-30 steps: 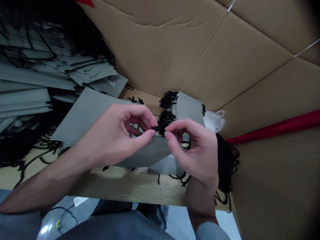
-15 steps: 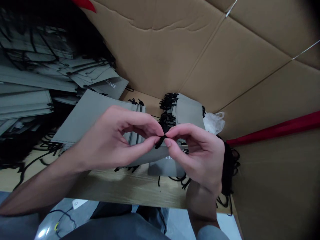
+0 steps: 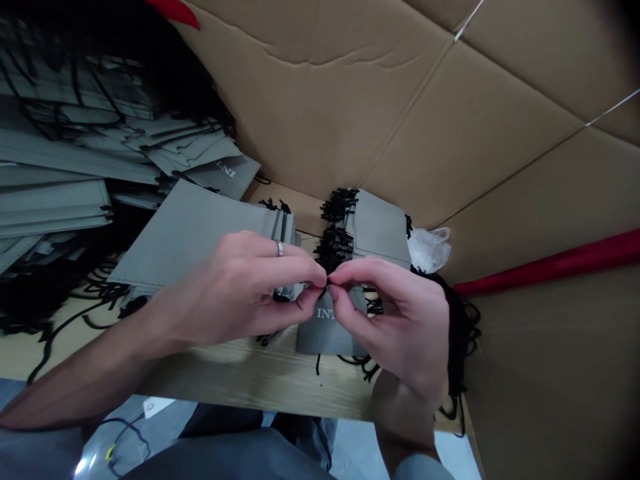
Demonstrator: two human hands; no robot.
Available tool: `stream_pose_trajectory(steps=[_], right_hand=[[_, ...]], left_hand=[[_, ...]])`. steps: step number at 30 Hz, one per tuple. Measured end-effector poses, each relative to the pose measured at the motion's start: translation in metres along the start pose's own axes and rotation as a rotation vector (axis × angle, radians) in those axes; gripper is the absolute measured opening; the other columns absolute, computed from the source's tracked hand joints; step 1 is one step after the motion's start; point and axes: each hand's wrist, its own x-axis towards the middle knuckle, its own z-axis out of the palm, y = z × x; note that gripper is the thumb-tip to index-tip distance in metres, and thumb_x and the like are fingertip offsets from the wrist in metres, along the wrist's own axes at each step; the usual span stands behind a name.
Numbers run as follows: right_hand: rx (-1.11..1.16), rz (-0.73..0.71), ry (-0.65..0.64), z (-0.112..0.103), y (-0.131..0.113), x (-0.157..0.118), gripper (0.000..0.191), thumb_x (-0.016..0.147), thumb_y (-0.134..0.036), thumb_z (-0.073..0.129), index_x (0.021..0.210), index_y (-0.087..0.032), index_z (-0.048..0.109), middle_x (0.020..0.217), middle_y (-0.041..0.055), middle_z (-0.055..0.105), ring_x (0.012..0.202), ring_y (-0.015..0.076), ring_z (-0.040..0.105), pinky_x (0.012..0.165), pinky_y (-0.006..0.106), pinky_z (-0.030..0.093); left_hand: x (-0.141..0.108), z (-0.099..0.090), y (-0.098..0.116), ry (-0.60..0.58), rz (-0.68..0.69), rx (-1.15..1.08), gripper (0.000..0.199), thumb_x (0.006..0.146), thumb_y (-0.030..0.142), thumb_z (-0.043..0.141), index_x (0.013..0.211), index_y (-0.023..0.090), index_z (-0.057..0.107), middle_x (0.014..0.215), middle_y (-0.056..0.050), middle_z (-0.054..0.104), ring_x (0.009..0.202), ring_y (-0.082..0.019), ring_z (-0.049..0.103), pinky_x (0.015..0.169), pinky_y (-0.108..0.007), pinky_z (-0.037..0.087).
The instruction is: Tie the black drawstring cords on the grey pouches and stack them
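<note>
In the middle of the head view my left hand and my right hand meet fingertip to fingertip. Both are closed in a pinch on a short black cord, mostly hidden by the fingers. Beneath them lies a grey pouch with white lettering, partly covered by my right hand. Behind my left hand rests a stack of grey pouches with black cord ends. Beyond my right hand another stack of grey pouches shows bunched black cord ends along its left side.
A large heap of grey pouches with black cords fills the left. Cardboard walls rise behind and to the right, crossed by a red strip. A clear plastic bag sits in the corner. The wooden tabletop ends just before my body.
My left hand has turned so its back and ring show, its fingers closing in. The black cord is now more hidden, and the lettered pouch below is more visible.
</note>
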Motion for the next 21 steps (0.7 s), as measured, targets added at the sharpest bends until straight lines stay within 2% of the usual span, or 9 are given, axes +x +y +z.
stream_pose_trajectory(steps=[3,6,9,13,18,21], right_hand=[[-0.084,-0.064,-0.025,-0.003,0.000,0.001,0.022,0.098,-0.005,0.073,0.103,-0.026,0.078,0.094,-0.0010,0.082,0.083,0.0161,0.078,0.080,0.032,0.067],[-0.075,-0.073,-0.027,-0.003,0.002,0.000,0.022,0.095,-0.005,0.073,0.100,-0.025,0.077,0.090,-0.0015,0.081,0.079,0.0155,0.077,0.076,0.031,0.067],[0.022,-0.027,-0.015,-0.001,0.005,-0.001,0.023,0.090,-0.005,0.076,0.098,-0.026,0.078,0.091,-0.0022,0.083,0.079,0.0165,0.078,0.073,0.032,0.067],[0.205,0.052,-0.007,0.003,0.009,-0.001,0.027,0.084,-0.003,0.079,0.095,-0.027,0.081,0.089,-0.0025,0.083,0.079,0.0181,0.080,0.071,0.032,0.068],[0.406,0.139,-0.058,0.003,0.012,0.003,0.022,0.080,-0.004,0.084,0.090,-0.023,0.083,0.083,-0.0022,0.083,0.071,0.0153,0.078,0.065,0.026,0.068],[0.390,0.148,-0.036,0.001,0.011,0.003,0.021,0.081,-0.004,0.085,0.091,-0.023,0.083,0.084,-0.0018,0.084,0.072,0.0146,0.078,0.066,0.025,0.068]], left_hand=[[-0.001,0.004,-0.004,0.000,0.037,0.024,0.014,0.101,0.015,0.071,0.101,0.028,0.077,0.089,0.005,0.086,0.069,-0.012,0.078,0.069,-0.026,0.057],[-0.002,0.004,-0.005,0.002,0.045,0.008,0.012,0.100,0.016,0.074,0.100,0.028,0.077,0.090,0.005,0.087,0.071,-0.013,0.080,0.071,-0.026,0.059],[0.000,0.003,-0.003,0.021,0.019,-0.077,0.013,0.097,0.016,0.077,0.095,0.029,0.076,0.086,0.006,0.086,0.068,-0.012,0.079,0.067,-0.025,0.061],[0.005,0.003,-0.006,0.053,0.004,-0.313,0.016,0.089,0.014,0.080,0.089,0.031,0.078,0.081,0.007,0.086,0.065,-0.012,0.080,0.061,-0.022,0.065],[0.011,0.006,-0.015,0.027,-0.044,-0.505,0.019,0.080,0.012,0.084,0.084,0.030,0.081,0.077,0.005,0.086,0.062,-0.014,0.079,0.055,-0.022,0.065],[0.012,0.005,-0.014,0.031,-0.031,-0.510,0.020,0.082,0.008,0.085,0.086,0.028,0.080,0.077,0.005,0.085,0.062,-0.011,0.078,0.057,-0.020,0.063]])
